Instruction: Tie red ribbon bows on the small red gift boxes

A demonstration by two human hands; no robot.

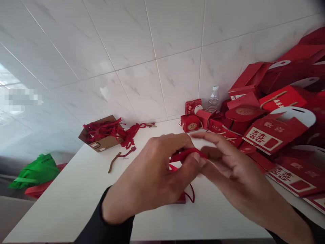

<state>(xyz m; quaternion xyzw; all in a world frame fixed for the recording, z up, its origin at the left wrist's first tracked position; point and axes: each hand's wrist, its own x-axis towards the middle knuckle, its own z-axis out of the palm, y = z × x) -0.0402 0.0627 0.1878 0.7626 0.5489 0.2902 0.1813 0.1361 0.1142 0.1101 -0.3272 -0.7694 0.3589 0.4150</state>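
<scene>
My left hand (pixel 149 173) is closed, its thumb and fingers pinching a folded red ribbon (pixel 185 155) above the white table. My right hand (pixel 233 179) meets it from the other side. Its fingers curve around the ribbon's right end, the thumb close against my left thumb; the exact grip there is partly hidden. Below both hands lies a small red box-like piece (pixel 181 199), mostly covered by my left hand. A dark red cord (pixel 194 195) loops out to its right.
A cardboard box (pixel 108 144) of red ribbons stands at the back left, more ribbons (pixel 130 135) spilling beside it. Many red gift boxes (pixel 274 132) are piled at right, near a clear plastic bottle (pixel 213 100). A brown-and-red cord (pixel 115 161) lies on the white table (pixel 83 200).
</scene>
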